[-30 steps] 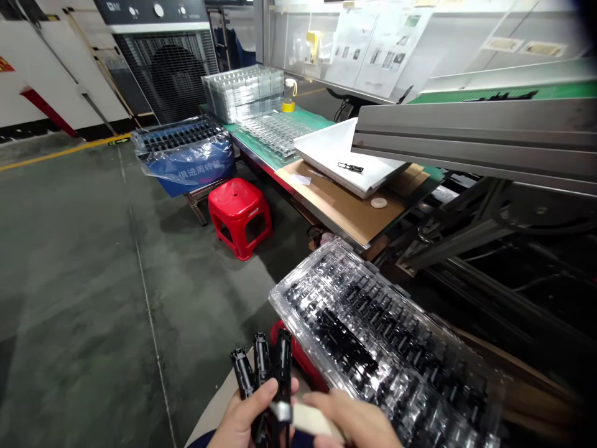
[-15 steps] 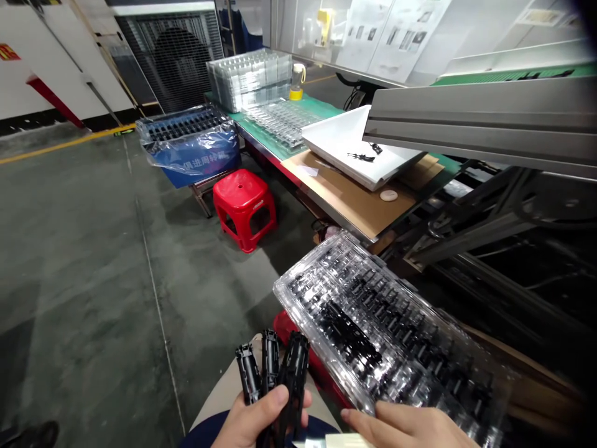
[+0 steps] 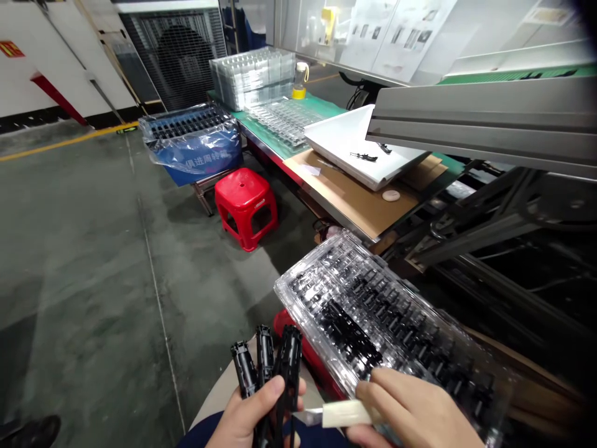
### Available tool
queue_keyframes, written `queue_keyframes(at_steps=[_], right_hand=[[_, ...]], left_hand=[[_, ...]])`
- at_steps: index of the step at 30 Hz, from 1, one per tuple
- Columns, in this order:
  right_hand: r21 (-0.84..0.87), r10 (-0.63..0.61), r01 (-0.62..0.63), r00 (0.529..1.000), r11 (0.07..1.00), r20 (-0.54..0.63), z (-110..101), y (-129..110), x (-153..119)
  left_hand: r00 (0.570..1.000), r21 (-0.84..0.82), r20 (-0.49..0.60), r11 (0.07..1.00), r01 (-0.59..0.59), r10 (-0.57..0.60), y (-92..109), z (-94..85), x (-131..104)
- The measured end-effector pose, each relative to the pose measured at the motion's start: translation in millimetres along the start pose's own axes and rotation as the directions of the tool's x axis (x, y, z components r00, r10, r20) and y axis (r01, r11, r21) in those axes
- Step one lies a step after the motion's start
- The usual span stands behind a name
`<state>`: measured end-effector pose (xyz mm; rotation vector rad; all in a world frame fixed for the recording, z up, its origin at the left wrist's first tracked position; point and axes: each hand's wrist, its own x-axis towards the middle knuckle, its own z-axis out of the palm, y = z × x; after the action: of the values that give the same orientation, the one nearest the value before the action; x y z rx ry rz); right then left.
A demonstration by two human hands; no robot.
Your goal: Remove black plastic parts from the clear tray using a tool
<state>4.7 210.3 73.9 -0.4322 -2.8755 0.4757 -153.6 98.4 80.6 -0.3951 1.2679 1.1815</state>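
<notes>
From the head camera, we are gripping three long black plastic parts (image 3: 265, 373) upright in our left hand (image 3: 247, 420), fingers curled around their lower ends. Our right hand (image 3: 415, 414) is pinching a small knife with a pale handle (image 3: 338, 414), its blade pointing toward the parts, just beside them. The hand is resting against the near edge of a clear blister tray (image 3: 387, 323) filled with black pieces. Beyond the tray, a red stool (image 3: 246, 205) is standing on the floor beside the counter (image 3: 354, 208).
</notes>
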Motion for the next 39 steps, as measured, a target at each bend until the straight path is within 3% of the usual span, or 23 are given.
queue_keyframes(at_steps=[4, 9, 15, 20, 23, 25, 27, 30, 35, 37, 39], right_hand=[[0.316, 0.195, -0.178, 0.980, 0.932, -0.024, 15.6, -10.6, 4.1], [0.658, 0.177, -0.104, 0.983, 0.746, -0.046, 35.1, -28.7, 18.5], [0.612, 0.264, -0.043, 0.924, 0.789, -0.276, 64.7, -42.1, 21.7], [0.539, 0.285, -0.019, 0.864, 0.842, -0.416, 79.7, -45.1, 17.8], [0.576, 0.356, -0.120, 0.879, 0.808, -0.317, 86.3, -41.9, 11.2], [0.559, 0.400, -0.253, 0.903, 0.789, -0.157, 93.2, -36.1, 4.0], [0.538, 0.449, -0.380, 0.894, 0.752, 0.004, 101.8, -24.3, -5.7], [0.491, 0.577, -0.545, 0.810, 0.680, 0.100, 115.9, 9.3, -24.0], [0.326, 0.808, -0.767, 0.589, 0.553, 0.017, 140.4, 85.1, -52.2], [0.277, 0.842, -0.811, 0.539, 0.515, 0.011, 149.4, 105.6, -56.7], [0.239, 0.849, -0.828, 0.527, 0.506, 0.028, 156.3, 116.0, -56.6]], left_hand=[[0.999, -0.013, -0.044, 1.000, 0.003, -0.004, 0.5, 2.7, -0.7], [0.997, -0.020, -0.004, 0.997, -0.077, 0.077, -7.5, -1.5, 8.0], [0.949, -0.048, -0.084, 0.950, -0.310, 0.305, -19.7, -9.5, 23.0], [0.972, -0.107, -0.080, 0.967, -0.230, 0.222, -14.9, -7.0, 22.0], [0.969, -0.073, -0.183, 0.981, -0.181, 0.165, -5.4, -2.8, 16.1], [0.963, -0.069, -0.230, 0.985, -0.161, 0.141, 0.0, -2.4, 13.0], [0.966, -0.106, -0.233, 0.984, -0.142, 0.115, 3.0, -5.1, 12.5], [0.974, -0.150, -0.208, 0.981, -0.123, 0.090, 3.7, -12.0, 16.1], [0.988, -0.170, -0.151, 0.984, -0.044, 0.018, 3.4, -13.0, 17.9], [0.988, -0.150, -0.155, 0.989, -0.019, -0.004, 3.6, -9.0, 15.3], [0.984, -0.132, -0.176, 0.991, -0.008, -0.016, 3.2, -5.6, 13.4]])
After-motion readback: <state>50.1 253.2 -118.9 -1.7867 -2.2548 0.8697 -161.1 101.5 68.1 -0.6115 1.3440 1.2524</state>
